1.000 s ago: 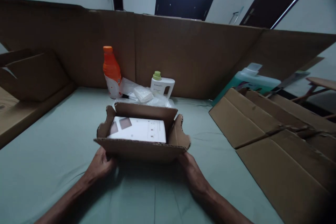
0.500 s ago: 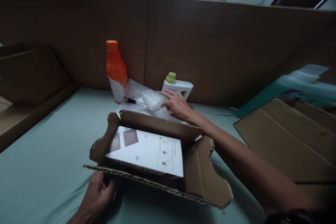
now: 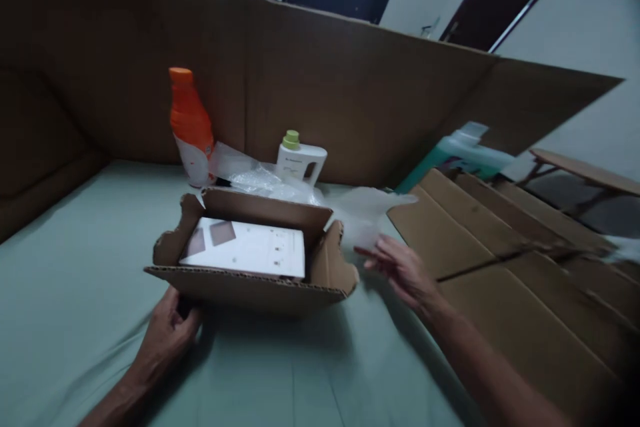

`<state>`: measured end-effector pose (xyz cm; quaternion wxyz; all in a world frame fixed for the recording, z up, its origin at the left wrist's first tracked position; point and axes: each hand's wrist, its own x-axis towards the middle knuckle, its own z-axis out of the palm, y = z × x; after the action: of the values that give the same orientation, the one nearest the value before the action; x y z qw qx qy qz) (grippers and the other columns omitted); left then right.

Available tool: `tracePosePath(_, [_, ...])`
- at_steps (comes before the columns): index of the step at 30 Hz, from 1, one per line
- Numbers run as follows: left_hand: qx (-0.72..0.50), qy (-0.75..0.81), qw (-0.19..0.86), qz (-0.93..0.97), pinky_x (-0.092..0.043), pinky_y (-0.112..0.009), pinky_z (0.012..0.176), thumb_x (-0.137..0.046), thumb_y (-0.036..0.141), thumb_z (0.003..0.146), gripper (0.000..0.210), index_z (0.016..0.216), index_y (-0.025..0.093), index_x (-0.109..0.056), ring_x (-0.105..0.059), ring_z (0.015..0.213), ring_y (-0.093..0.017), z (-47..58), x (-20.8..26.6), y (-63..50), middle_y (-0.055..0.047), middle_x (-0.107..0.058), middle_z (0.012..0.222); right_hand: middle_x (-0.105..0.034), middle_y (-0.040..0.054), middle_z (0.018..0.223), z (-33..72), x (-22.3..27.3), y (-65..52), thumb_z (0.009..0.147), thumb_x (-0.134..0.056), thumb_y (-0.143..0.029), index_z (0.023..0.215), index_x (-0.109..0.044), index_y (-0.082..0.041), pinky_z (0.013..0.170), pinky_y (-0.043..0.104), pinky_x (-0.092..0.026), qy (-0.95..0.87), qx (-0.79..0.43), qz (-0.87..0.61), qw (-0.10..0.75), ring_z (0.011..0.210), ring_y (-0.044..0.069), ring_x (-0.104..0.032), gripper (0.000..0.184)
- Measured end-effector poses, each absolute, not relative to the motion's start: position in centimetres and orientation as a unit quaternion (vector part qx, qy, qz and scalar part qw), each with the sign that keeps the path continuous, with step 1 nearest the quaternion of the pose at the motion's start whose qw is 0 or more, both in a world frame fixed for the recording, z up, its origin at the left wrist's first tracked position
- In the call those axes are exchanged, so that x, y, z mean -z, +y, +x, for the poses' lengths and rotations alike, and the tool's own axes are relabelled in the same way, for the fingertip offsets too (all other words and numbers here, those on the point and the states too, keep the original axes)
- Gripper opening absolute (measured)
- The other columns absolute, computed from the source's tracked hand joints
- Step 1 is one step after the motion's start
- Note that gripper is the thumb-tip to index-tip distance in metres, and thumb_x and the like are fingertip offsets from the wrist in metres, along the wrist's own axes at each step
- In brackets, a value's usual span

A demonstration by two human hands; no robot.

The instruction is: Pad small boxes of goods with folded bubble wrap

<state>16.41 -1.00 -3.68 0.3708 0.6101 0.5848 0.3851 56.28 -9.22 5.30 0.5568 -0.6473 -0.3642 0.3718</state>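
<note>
An open cardboard box [image 3: 260, 293] with ragged cut edges sits on the pale green cloth, holding a white printed carton [image 3: 255, 248]. At its front left corner is my left hand [image 3: 167, 330], thumb in front and fingertips partly hidden behind the cardboard; it grips the box there. My right hand [image 3: 400, 270] is to the right of the box, its fingers closed on the near edge of a translucent sheet of bubble wrap [image 3: 363, 210]. More crumpled bubble wrap [image 3: 265, 180] lies behind the box.
Against the cardboard wall [image 3: 320, 87] stand an orange bottle [image 3: 191, 127] and a white bottle with a green cap [image 3: 301, 160]. A jug of teal liquid [image 3: 455, 153] leans at the right behind folded cardboard flaps [image 3: 450, 227]. Green cloth [image 3: 310, 373] covers the surface.
My right hand has moved right and nearer, from the wrap pile behind the box, bringing a sheet of bubble wrap along. The view has turned right. My left hand stays at the box corner.
</note>
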Motion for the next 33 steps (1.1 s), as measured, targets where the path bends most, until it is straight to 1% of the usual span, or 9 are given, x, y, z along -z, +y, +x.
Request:
tracePosePath(3, [-0.373,0.601,0.359,0.609,-0.038,-0.030,0.046,-0.058,0.054,0.055,0.038,0.077,0.023,-0.057,-0.043,0.046,-0.015,16.5,2.7,-1.1,0.002,-0.056,0.057,-0.073,0.0082,0.084,56.7,-3.8,-16.3,0.078,-0.075,-0.054,0.104,-0.068,-0.018,0.047,0.025,-0.049,-0.303,-0.483,-0.698,0.433,0.067,0.020,-0.071,0.045])
tracePosePath(6, [-0.365,0.614,0.352,0.604,-0.034,-0.030,0.046,-0.057,0.053,0.053,0.037,0.076,0.024,-0.054,-0.038,0.045,-0.014,16.5,2.5,-1.2,0.005,-0.048,0.052,-0.072,0.0066,0.076,56.5,-4.4,-19.6,0.084,-0.071,-0.055,0.104,-0.069,-0.017,0.050,0.026,-0.048,-0.350,-0.464,-0.723,0.375,0.060,0.016,-0.065,0.043])
tracePosePath(10, [-0.380,0.604,0.371,0.594,-0.037,-0.030,0.050,-0.060,0.051,0.052,0.041,0.082,0.022,-0.057,-0.041,0.051,-0.014,16.5,2.4,-1.4,0.003,-0.054,0.059,-0.076,0.0125,0.109,53.6,-5.5,-17.9,0.087,-0.066,-0.046,0.115,-0.069,-0.021,0.079,0.038,-0.058,-0.469,-0.383,-0.689,0.399,0.097,0.025,-0.071,0.038])
tracePosePath(12, [-0.392,0.595,0.382,0.588,-0.040,-0.030,0.053,-0.063,0.050,0.052,0.044,0.085,0.021,-0.059,-0.046,0.056,-0.015,16.5,2.4,-1.5,0.001,-0.060,0.065,-0.069,0.0146,0.131,51.1,-5.0,-15.7,0.082,-0.069,-0.037,0.132,-0.062,-0.021,0.089,0.044,-0.057,-0.525,-0.371,-0.652,0.401,0.117,0.029,-0.065,0.053])
tracePosePath(16, [-0.409,0.595,0.382,0.576,-0.043,-0.030,0.056,-0.064,0.048,0.055,0.046,0.091,0.019,-0.061,-0.055,0.066,-0.019,16.2,2.4,-1.7,-0.001,-0.064,0.072,-0.059,0.0186,0.142,46.2,-2.8,-12.3,0.075,-0.072,-0.027,0.146,-0.050,-0.016,0.101,0.053,-0.053,-0.604,-0.344,-0.593,0.407,0.128,0.034,-0.059,0.075])
tracePosePath(21, [-0.432,0.632,0.313,0.561,-0.036,-0.027,0.049,-0.061,0.044,0.062,0.036,0.088,0.020,-0.058,-0.042,0.056,-0.013,15.5,2.4,-1.8,0.002,-0.057,0.067,-0.053,0.0165,0.152,44.3,-1.8,-11.6,0.074,-0.076,-0.027,0.155,-0.043,-0.022,0.104,0.056,-0.053,-0.646,-0.332,-0.538,0.427,0.135,0.037,-0.054,0.087])
tracePosePath(24, [-0.446,0.632,0.296,0.560,-0.034,-0.026,0.047,-0.060,0.043,0.063,0.034,0.088,0.020,-0.059,-0.041,0.055,-0.013,15.5,2.6,-1.7,0.002,-0.057,0.067,-0.067,0.0068,0.138,45.9,-3.5,-11.6,0.079,-0.071,-0.026,0.137,-0.064,-0.032,0.091,0.048,-0.061,-0.680,-0.326,-0.506,0.419,0.123,0.032,-0.065,0.059])
tracePosePath(27, [-0.443,0.635,0.300,0.558,-0.031,-0.025,0.045,-0.061,0.043,0.063,0.035,0.090,0.020,-0.060,-0.036,0.051,-0.011,15.4,3.2,-1.5,0.003,-0.056,0.063,-0.077,0.0027,0.116,48.9,-6.3,-10.1,0.088,-0.063,-0.026,0.106,-0.078,-0.030,0.085,0.041,-0.061,-0.682,-0.254,-0.518,0.449,0.107,0.025,-0.073,0.023])
tracePosePath(33, [-0.438,0.646,0.303,0.546,-0.028,-0.024,0.042,-0.063,0.047,0.065,0.040,0.095,0.020,-0.061,-0.034,0.043,-0.011,15.4,3.9,-1.6,0.008,-0.046,0.051,-0.069,0.0107,0.130,53.2,-7.9,1.2,0.081,-0.068,-0.017,0.097,-0.076,-0.020,0.107,0.048,-0.048,-0.625,-0.100,-0.647,0.426,0.126,0.028,-0.060,0.018])
